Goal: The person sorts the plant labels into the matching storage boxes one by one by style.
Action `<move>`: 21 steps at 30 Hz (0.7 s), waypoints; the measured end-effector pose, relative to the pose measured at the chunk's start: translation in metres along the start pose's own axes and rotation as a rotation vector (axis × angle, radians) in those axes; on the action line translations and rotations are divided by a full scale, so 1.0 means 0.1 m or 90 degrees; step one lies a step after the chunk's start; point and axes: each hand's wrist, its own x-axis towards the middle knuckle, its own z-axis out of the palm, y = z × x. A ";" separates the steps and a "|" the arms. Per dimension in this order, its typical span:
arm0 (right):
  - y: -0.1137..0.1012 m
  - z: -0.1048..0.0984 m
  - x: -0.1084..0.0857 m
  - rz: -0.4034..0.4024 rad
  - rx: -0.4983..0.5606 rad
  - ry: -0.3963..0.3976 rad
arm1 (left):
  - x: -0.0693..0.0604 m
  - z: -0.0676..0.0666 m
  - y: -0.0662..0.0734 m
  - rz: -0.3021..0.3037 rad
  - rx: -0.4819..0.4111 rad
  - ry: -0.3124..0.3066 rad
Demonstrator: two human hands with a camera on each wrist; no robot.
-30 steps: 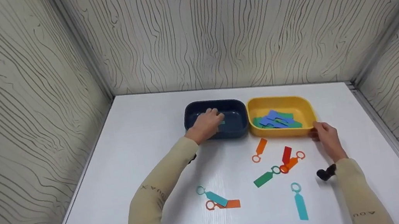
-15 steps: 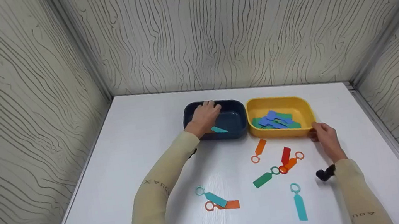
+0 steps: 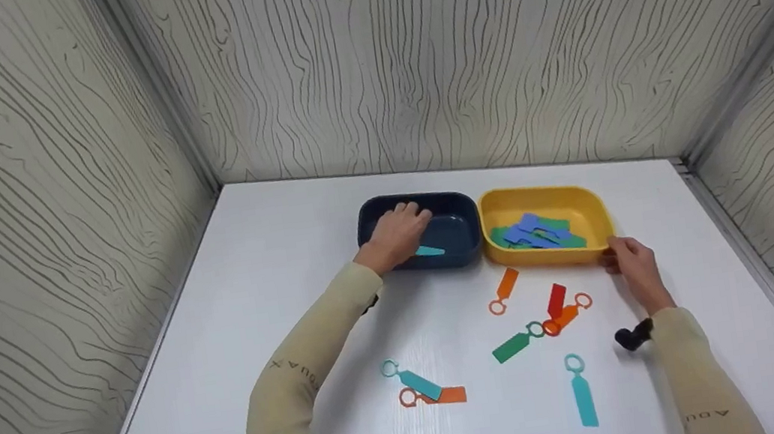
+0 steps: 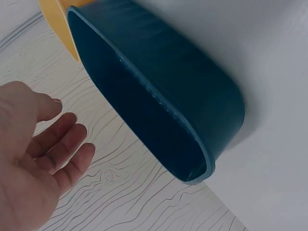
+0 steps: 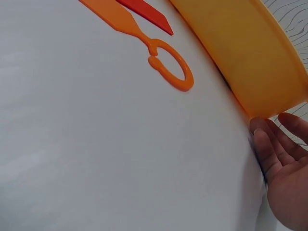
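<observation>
In the head view, the left hand [image 3: 397, 237] is poised over a dark blue, glossy rectangular bin [image 3: 454, 260] with rounded corners, its fingers loosely bent; a flat turquoise piece [image 3: 429, 250] shows inside, just below the hand. Touching that bin on its right stands a yellow rounded bin [image 3: 510, 258] holding a heap of flat blue pieces [image 3: 530, 224] and flat green pieces [image 3: 574, 241]. The right hand [image 3: 634, 265] touches the yellow bin's near right corner. On the white table [image 3: 275, 285] lie flat ring-ended tags: an orange one [image 3: 508, 282] near the yellow bin, a red one [image 3: 557, 297] overlapping a second orange one [image 3: 568, 314], a green one [image 3: 511, 347] beside them, a turquoise one [image 3: 421, 386] across a third orange one [image 3: 452, 395], and another turquoise one [image 3: 584, 401] apart. In the left wrist view, the left hand's fingers are relaxed, grasping nothing, apart from the dark blue bin's rim. In the right wrist view, the right hand's loosely extended fingers rest against the yellow bin's lower corner without clenching; an orange ring lies nearby.
</observation>
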 end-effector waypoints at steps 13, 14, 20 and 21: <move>0.00 0.02 0.00 -0.007 0.013 0.000 | -0.28 0.21 0.19 0.042 -0.053 0.012; 0.00 0.02 0.00 -0.013 0.019 0.001 | -0.30 0.22 0.20 0.046 -0.059 0.015; 0.00 0.00 0.00 -0.024 0.033 0.000 | -0.47 0.26 0.28 0.080 -0.095 0.008; 0.00 0.00 0.00 -0.023 0.030 0.000 | -0.50 0.26 0.29 0.084 -0.101 -0.004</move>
